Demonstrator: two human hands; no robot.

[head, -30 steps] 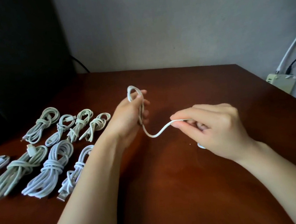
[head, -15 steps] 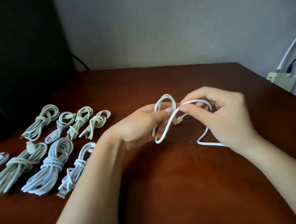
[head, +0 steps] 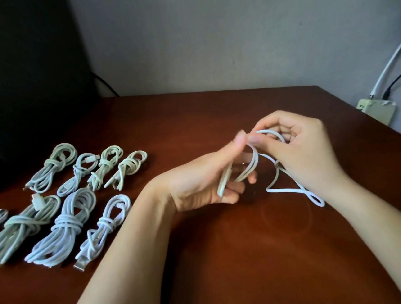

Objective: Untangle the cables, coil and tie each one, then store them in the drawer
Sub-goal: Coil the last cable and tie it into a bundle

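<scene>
A dark wooden table (head: 230,260) seen from above, with a person's two bare forearms reaching in; every position here is given relative to the white cable (head: 255,157) held between the hands. Far left of the cable and beyond it, a large black panel (head: 20,71) stands at the table's back corner. To the left of the cable, eight tied cable bundles (head: 63,225) lie on the table in two rows of four, a far row and a near row, well apart from it. Each bundle is long and narrow and lies on a diagonal, its long axis running from near-left to far-right, and the leftmost near one is cut off by the frame edge. The left hand (head: 204,176) is just left of the cable, palm turned inward, fingers curled round a few coiled loops with the thumb raised above them. The coil is elongated and slants from lower left up to upper right. The right hand (head: 303,148), just right of the coil, pinches the top loop between thumb and fingertips. Below that hand the cable's loose tail (head: 285,190) drops to the table and runs off to the right, ending in a small bend under the right wrist. Far right of the cable, past the table's edge, a pale power strip (head: 378,109) sits by the wall.
</scene>
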